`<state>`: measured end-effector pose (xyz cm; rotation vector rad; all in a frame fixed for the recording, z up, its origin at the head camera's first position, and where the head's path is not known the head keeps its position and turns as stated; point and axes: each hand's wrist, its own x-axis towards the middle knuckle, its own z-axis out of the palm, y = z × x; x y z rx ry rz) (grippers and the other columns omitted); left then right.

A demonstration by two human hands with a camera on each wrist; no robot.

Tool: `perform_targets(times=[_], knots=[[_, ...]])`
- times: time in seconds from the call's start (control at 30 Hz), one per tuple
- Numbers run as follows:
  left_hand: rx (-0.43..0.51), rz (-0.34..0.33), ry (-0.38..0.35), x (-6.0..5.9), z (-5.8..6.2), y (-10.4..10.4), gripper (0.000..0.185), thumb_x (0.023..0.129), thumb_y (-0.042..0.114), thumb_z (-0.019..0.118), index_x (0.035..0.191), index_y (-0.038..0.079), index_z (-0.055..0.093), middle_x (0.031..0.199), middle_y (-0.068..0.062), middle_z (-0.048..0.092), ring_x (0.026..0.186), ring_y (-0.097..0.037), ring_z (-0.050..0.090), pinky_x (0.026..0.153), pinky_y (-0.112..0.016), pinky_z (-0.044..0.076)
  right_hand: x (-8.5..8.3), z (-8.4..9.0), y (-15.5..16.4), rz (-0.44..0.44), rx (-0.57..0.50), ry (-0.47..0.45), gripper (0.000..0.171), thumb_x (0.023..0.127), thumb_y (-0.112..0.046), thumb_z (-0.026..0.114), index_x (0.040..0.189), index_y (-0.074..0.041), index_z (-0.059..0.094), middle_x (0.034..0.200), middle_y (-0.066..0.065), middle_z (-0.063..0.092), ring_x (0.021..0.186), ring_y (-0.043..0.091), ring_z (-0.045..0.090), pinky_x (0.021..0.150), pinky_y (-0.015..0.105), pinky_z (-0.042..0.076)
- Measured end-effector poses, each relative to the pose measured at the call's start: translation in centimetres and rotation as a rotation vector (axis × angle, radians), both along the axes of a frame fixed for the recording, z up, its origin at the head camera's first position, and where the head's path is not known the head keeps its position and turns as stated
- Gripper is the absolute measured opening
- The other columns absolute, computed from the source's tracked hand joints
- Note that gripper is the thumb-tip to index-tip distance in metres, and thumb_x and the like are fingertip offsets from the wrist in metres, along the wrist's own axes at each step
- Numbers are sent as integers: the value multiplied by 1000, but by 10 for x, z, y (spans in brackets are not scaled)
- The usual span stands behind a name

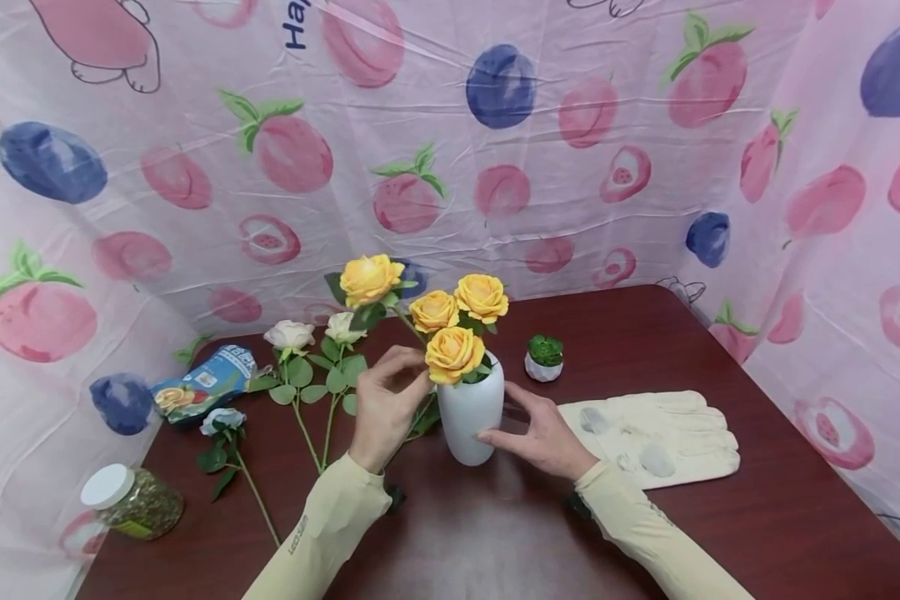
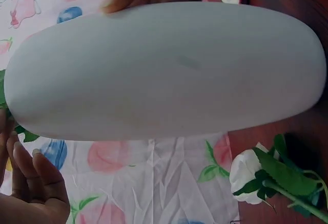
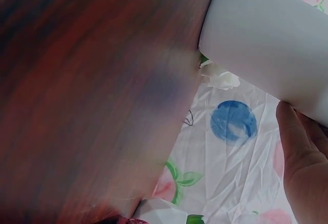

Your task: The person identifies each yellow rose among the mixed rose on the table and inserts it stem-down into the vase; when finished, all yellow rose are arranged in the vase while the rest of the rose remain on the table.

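A white vase (image 1: 471,421) stands upright on the table with several yellow roses (image 1: 482,297) at its mouth. My right hand (image 1: 546,435) holds the vase from the right, thumb on the front and fingers round the far side. At the rim's left, my left hand (image 1: 390,408) pinches a yellow rose (image 1: 454,354) just under its bloom; petals and fingers hide the exact grip. Another yellow rose (image 1: 371,280) leans out to the upper left, above that hand. The left wrist view shows the vase (image 2: 169,73) filling the middle, with curled left fingers (image 2: 48,175) near its mouth.
White roses (image 1: 290,336) and a pale blue rose (image 1: 223,421) lie on the left of the table (image 1: 480,533). A blue pouch (image 1: 213,379) and a lidded jar (image 1: 142,502) stand further left. To the right are a small potted plant (image 1: 544,358) and cream gloves (image 1: 663,437).
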<state>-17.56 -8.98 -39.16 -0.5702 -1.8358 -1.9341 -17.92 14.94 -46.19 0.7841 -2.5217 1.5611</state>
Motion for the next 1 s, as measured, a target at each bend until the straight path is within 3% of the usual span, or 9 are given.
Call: perform_targets(times=[0.23, 0.37, 0.5, 0.6, 0.73, 0.83, 1.0], knots=[[166, -17, -61, -1, 6, 3, 9, 94, 1, 73, 103, 0, 76, 86, 1, 74, 64, -11, 61, 59, -22, 49, 1, -1, 0, -12, 7, -4, 71, 86, -32, 86, 147, -17, 54, 140, 2, 63, 128, 21, 63, 101, 43, 55], [200, -20, -90, -1, 7, 4, 16, 94, -1, 72, 108, 4, 76, 87, 0, 74, 70, -9, 67, 65, -23, 54, 1, -1, -1, -5, 4, 1, 70, 86, -32, 86, 147, -16, 54, 140, 3, 63, 128, 22, 63, 101, 43, 55], [173, -30, -75, -2, 7, 4, 17, 95, 1, 71, 111, -3, 73, 83, 2, 71, 66, -9, 62, 61, -23, 51, 0, -2, 0, -9, 4, -3, 71, 86, -32, 86, 147, -17, 53, 141, 3, 63, 128, 23, 63, 101, 43, 55], [120, -33, -48, -3, 5, 5, 21, 97, 2, 69, 115, -8, 70, 89, 1, 72, 72, -10, 65, 65, -25, 53, 1, -2, 0, -13, 8, -6, 72, 86, -32, 86, 148, -16, 53, 142, 3, 62, 127, 24, 63, 100, 44, 55], [57, -27, -24, -6, -3, 7, 24, 96, -3, 67, 119, -13, 69, 103, -16, 74, 90, -9, 71, 79, -26, 58, 1, -2, 0, -14, 11, -8, 72, 86, -31, 86, 148, -15, 53, 142, 4, 62, 127, 24, 64, 100, 44, 55], [34, -10, -10, -7, -9, 9, 22, 95, -8, 66, 115, -16, 69, 100, -29, 71, 89, -6, 71, 78, -23, 58, 1, -2, -1, -10, 8, -12, 73, 86, -32, 86, 148, -15, 52, 142, 4, 62, 127, 24, 64, 100, 43, 55], [44, 52, 2, -8, -13, 11, 18, 92, -11, 66, 108, -17, 71, 90, -31, 69, 77, -5, 68, 69, -20, 54, 0, -1, -1, -12, 8, -6, 73, 85, -31, 86, 148, -15, 52, 141, 4, 63, 127, 23, 63, 100, 44, 55]])
